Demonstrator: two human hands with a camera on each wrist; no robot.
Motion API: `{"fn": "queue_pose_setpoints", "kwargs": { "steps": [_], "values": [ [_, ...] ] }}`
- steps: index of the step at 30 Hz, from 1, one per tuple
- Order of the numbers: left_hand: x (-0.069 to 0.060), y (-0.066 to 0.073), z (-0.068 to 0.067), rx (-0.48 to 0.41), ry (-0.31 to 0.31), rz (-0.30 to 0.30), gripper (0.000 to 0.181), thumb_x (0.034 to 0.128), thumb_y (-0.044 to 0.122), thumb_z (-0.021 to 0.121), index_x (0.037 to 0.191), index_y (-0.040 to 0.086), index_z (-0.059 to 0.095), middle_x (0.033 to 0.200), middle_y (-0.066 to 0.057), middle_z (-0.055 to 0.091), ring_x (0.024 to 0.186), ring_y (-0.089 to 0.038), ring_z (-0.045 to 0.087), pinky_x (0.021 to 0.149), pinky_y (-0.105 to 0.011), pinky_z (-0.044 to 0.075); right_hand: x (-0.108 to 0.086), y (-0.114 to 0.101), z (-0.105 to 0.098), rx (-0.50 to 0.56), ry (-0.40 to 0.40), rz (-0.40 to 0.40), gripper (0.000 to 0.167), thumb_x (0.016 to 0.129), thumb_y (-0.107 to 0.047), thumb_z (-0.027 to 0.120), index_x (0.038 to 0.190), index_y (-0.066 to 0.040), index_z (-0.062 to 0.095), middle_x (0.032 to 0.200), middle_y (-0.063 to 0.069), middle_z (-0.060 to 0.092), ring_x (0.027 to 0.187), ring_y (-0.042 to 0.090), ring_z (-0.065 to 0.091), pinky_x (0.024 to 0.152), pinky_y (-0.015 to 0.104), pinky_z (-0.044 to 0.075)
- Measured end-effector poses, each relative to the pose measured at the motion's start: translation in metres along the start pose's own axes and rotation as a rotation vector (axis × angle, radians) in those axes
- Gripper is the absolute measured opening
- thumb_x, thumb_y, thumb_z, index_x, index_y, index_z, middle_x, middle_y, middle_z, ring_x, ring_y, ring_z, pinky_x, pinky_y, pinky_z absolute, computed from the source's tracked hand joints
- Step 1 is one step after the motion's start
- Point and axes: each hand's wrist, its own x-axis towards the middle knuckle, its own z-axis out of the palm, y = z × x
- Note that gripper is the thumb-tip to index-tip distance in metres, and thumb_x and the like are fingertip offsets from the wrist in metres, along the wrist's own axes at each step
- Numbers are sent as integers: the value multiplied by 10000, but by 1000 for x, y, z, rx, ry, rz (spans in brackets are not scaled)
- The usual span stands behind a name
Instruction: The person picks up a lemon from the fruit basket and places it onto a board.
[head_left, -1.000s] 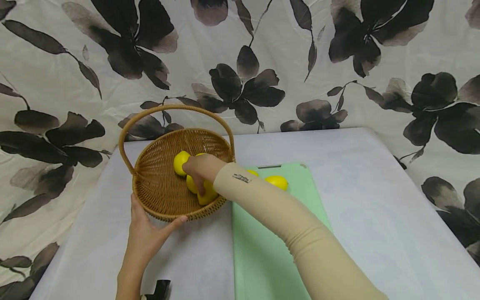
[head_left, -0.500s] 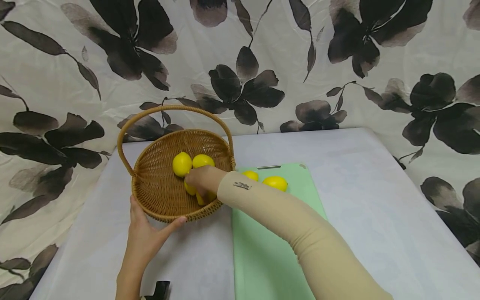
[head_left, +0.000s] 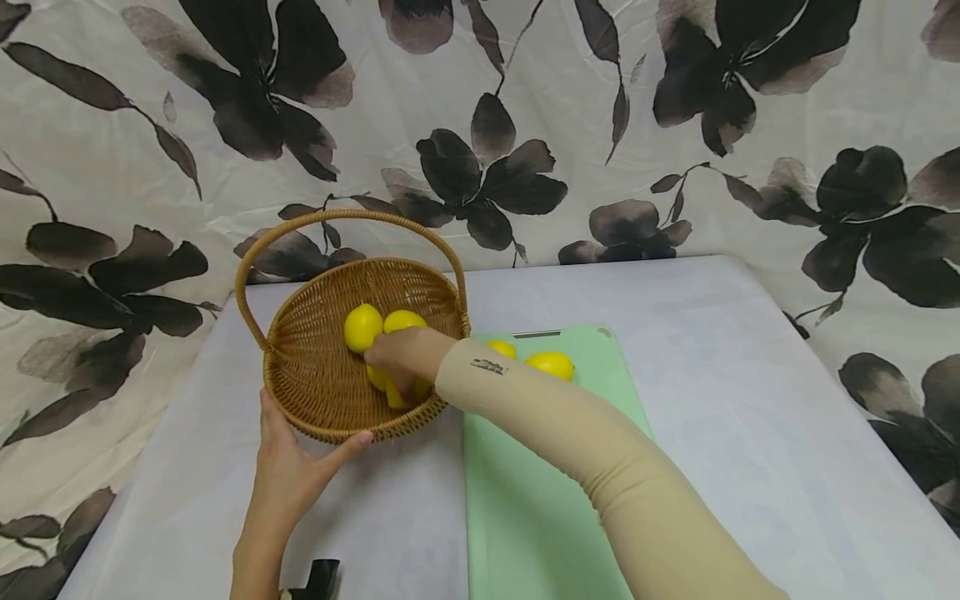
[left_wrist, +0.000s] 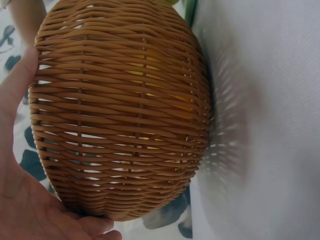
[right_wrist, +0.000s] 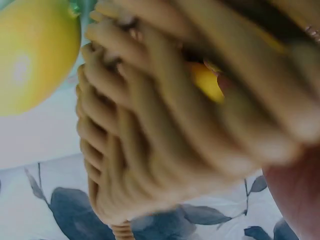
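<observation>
A brown wicker basket (head_left: 315,375) with a tall arched handle tilts toward me at the left of the table. My left hand (head_left: 288,462) grips its near side, thumb over the rim and fingers around the left; the left wrist view shows the same hold. Several yellow lemons (head_left: 363,327) lie inside. My right hand (head_left: 405,354) is in the basket with fingers curled down around a lemon (head_left: 396,395) at the near right. Its fingertips are partly hidden. The basket's weave blocks most of the right wrist view, where a lemon (right_wrist: 35,57) outside shows large.
Right of the basket lies a pale green cutting board (head_left: 540,492) with two lemons (head_left: 551,365) near its far end, under my right forearm. The table (head_left: 750,417) has a white cover. A floral curtain (head_left: 525,67) hangs behind it. A black object (head_left: 322,577) is near my left wrist.
My right hand has drawn back slightly toward me inside the basket, baring the lemon at the far side. The left hand and basket have hardly moved.
</observation>
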Motion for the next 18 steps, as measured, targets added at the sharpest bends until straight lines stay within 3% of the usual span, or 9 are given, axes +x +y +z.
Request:
{"fn": "queue_pose_setpoints", "kwargs": {
  "steps": [6, 18],
  "values": [
    [0, 1, -1, 14, -12, 11, 1389, 730, 533, 783, 1445, 146, -343, 1579, -154, -232, 1458, -476, -21, 1105, -686, 175, -8, 1, -6, 45, 36, -34, 335, 863, -222, 708, 1133, -155, 523, 1035, -31, 533, 874, 104, 495, 707, 195, 444],
    [1, 2, -2, 15, -21, 4, 1396, 732, 529, 784, 1438, 152, -360, 1573, -162, -245, 1445, -505, -12, 1087, -703, 188, -21, 9, -12, 143, 125, -44, 416, 787, -319, 798, 1091, -162, 561, 1007, -48, 560, 857, 106, 472, 758, 216, 444]
  ]
}}
